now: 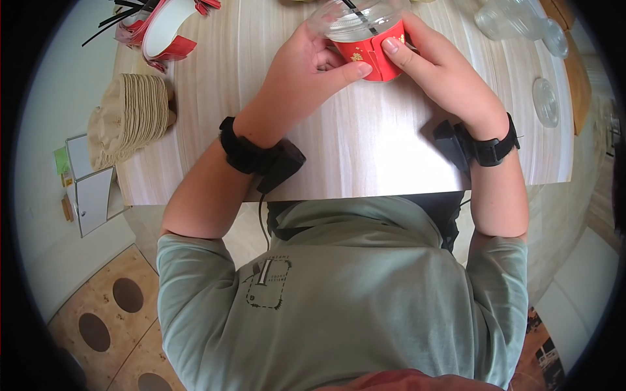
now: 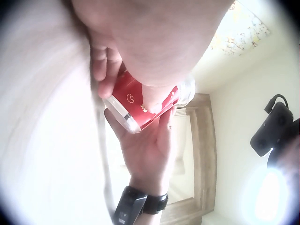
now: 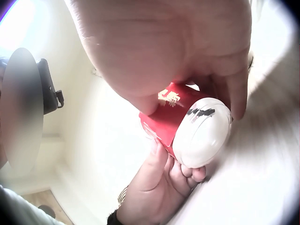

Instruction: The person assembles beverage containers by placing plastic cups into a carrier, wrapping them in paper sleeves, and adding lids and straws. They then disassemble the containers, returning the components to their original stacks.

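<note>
A clear plastic cup wears a red paper sleeve with gold print, under a clear domed lid. Through the lid runs a black straw. My left hand grips the cup from the left, its thumb lying on the front of the sleeve. From the right, my right hand holds it too, thumb pressed near the sleeve's overlapping seam. In the right wrist view the cup is tilted, showing its pale base with a dark straw visible through it. The fingers behind the cup are partly hidden.
On the left of the wood-grain table sits a stack of moulded pulp cup holders. Behind it are loose red sleeves and several black straws. Clear plastic cups lie at the back right, with a clear lid nearer.
</note>
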